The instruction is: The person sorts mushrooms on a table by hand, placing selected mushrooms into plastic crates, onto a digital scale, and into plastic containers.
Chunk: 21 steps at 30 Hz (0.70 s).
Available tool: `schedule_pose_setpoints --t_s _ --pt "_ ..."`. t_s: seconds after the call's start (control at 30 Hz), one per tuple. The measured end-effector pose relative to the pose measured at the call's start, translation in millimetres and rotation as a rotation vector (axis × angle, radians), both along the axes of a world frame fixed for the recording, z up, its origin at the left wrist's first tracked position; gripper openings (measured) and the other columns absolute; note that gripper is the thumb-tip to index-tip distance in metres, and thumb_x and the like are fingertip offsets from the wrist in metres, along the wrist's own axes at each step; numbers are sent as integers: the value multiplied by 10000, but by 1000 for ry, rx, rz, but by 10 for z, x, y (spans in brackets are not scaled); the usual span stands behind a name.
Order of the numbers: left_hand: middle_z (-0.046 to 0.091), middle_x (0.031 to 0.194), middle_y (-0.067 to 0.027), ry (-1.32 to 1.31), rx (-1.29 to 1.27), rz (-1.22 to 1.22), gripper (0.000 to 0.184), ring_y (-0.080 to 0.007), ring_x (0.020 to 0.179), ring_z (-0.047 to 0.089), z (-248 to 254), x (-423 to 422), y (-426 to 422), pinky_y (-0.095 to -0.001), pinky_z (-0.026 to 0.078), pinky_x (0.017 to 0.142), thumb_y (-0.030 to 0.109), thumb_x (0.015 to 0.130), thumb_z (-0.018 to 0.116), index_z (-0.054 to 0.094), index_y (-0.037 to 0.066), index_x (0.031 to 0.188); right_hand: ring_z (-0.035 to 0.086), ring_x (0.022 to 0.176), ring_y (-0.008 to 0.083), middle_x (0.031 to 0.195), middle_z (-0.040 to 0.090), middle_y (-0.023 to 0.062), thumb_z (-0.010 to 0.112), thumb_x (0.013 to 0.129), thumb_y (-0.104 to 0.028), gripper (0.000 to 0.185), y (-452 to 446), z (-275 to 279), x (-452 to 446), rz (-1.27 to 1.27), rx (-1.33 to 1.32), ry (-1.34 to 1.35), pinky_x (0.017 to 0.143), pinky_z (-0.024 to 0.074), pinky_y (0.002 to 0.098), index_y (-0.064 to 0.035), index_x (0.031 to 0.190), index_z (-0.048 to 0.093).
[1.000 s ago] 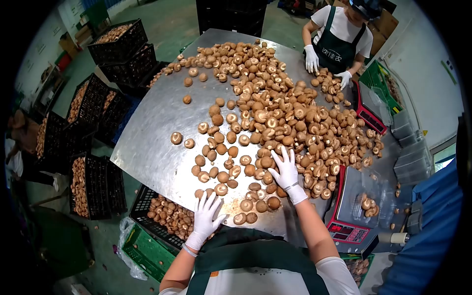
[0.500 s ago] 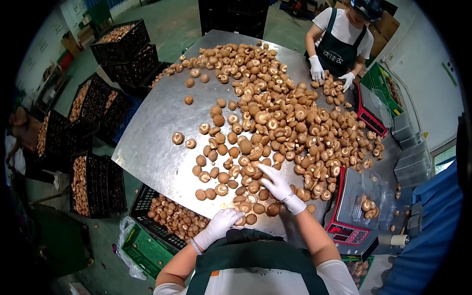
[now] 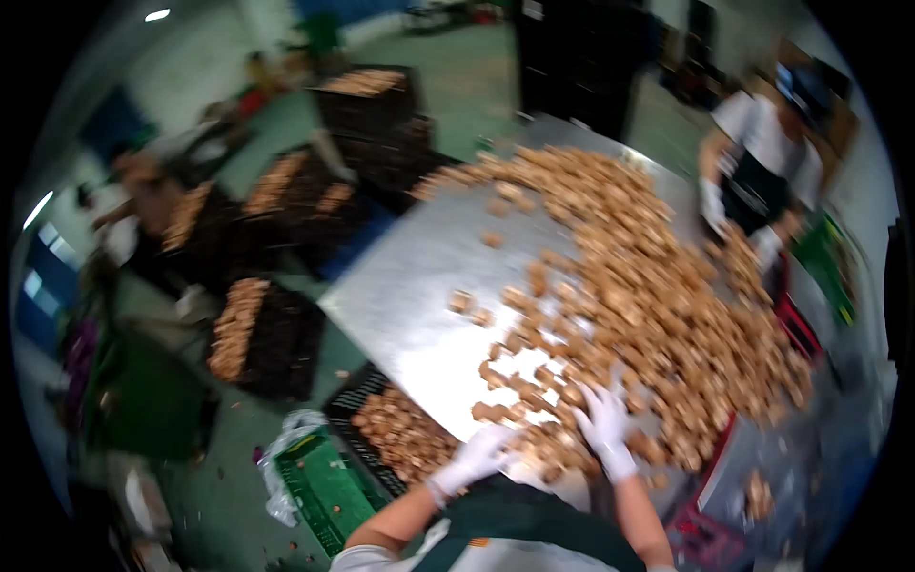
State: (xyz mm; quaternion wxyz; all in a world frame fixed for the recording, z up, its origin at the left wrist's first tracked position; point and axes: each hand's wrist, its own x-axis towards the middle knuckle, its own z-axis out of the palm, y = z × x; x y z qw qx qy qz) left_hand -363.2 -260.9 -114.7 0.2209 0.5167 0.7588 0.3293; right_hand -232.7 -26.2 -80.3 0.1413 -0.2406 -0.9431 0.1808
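Observation:
Brown mushrooms [image 3: 658, 286] lie in a large heap on the metal table [image 3: 400, 296], with looser ones near the front edge. My left hand [image 3: 484, 452], in a white glove, rests at the table's front edge beside the nearest mushrooms; motion blur smears its fingers. My right hand [image 3: 605, 419], also gloved, is spread with fingers apart at the near side of the heap, touching or just above mushrooms. Whether anything is under either palm is hidden.
Below the table's left edge are a black crate of mushrooms [image 3: 405, 434] and a green crate [image 3: 329, 486]. More filled crates [image 3: 262, 334] stand at left. A scale [image 3: 705, 534] is at right. A co-worker [image 3: 762, 162] handles mushrooms across the table.
The camera view has swung left and blurred, so the table appears farther right and lower. My right hand's fingers have spread. My left hand has moved inward from its earlier place on the table edge.

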Motion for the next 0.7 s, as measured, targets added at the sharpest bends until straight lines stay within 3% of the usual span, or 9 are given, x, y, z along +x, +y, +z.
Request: schedule_pose_setpoints --t_s 0.03,0.07,0.13,0.27,0.5,0.63,0.7 --pt "615 1008 -164 33 91 21 484 -362 928 575 -204 16 -18 -430 465 842 339 816 647 571 74 1213 515 1109 308 1205 562 114 653 793 -284 478 -35 9 -41 2 9 -2 977 369 429 -119 1234 573" --pt "613 984 -160 85 158 15 447 -338 901 583 -100 21 4 -429 480 791 357 841 627 579 70 1181 500 1119 308 1200 549 127 662 776 -262 492 -35 -63 -39 4 -6 26 992 346 427 -112 1236 571" --pt "596 959 -138 137 55 25 457 -303 916 565 -155 39 -3 -410 457 808 379 848 617 574 68 1180 505 1087 320 1133 544 138 699 739 -234 504 9 -222 5 36 22 92 963 353 431 -100 1209 574" --pt "596 977 -95 209 154 79 463 -275 943 558 -251 98 3 -378 444 814 403 859 598 569 86 1196 529 1011 329 1054 542 134 744 694 -189 480 51 -290 27 47 33 174 920 373 439 -91 1137 588" --pt "597 970 -92 245 233 117 451 -272 915 562 -210 108 11 -376 452 786 388 860 603 568 104 1208 524 1022 320 1027 547 134 720 706 -220 420 30 -368 -20 -46 -11 151 960 336 469 -92 1091 610" --pt "605 981 -127 187 124 91 460 -296 911 569 -105 101 -1 -387 468 790 389 859 592 565 104 1220 526 965 320 965 557 126 738 679 -247 375 66 -362 -55 -62 -77 152 910 368 448 -93 1002 626" --pt "608 897 -140 147 149 68 474 -321 807 590 -52 79 0 -408 485 725 384 857 593 560 100 1236 565 883 319 905 577 119 759 658 -250 360 116 -340 -106 -10 4 119 794 440 413 -88 946 618"
